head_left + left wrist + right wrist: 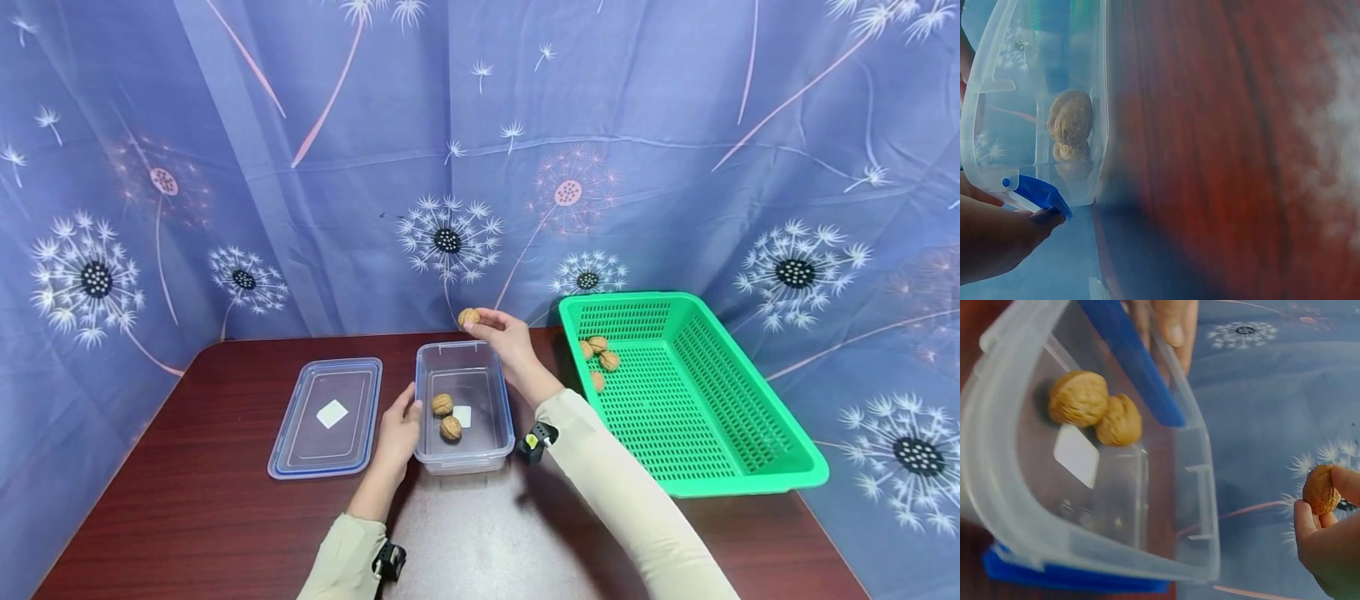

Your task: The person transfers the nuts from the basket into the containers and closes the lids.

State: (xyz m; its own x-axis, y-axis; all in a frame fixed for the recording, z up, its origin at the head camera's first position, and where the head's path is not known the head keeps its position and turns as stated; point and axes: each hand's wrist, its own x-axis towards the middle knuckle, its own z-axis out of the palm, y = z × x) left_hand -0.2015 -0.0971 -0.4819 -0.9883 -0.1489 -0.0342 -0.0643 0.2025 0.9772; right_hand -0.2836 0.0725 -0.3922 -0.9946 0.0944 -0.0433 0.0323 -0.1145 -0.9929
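Observation:
A walnut (468,317) is pinched between the thumb and fingers of my right hand (510,340), raised above the far right of a clear plastic container (502,433). In the right wrist view that walnut (1321,489) is apart from the container's rim. Two walnuts, a farther one (442,405) and a nearer one (451,429), lie on the container's floor beside a white label (462,416). At the container's left side my left hand (401,429) grips the wall by a blue side clip (1041,195), thumb near the rim; some of its fingers are hidden.
Left of the container a clear lid (325,417) with a blue seal lies flat on the dark red table (210,500). On the right stands a green slotted basket (750,483), with several walnuts (609,360) against its left side. A patterned blue curtain (360,250) hangs behind.

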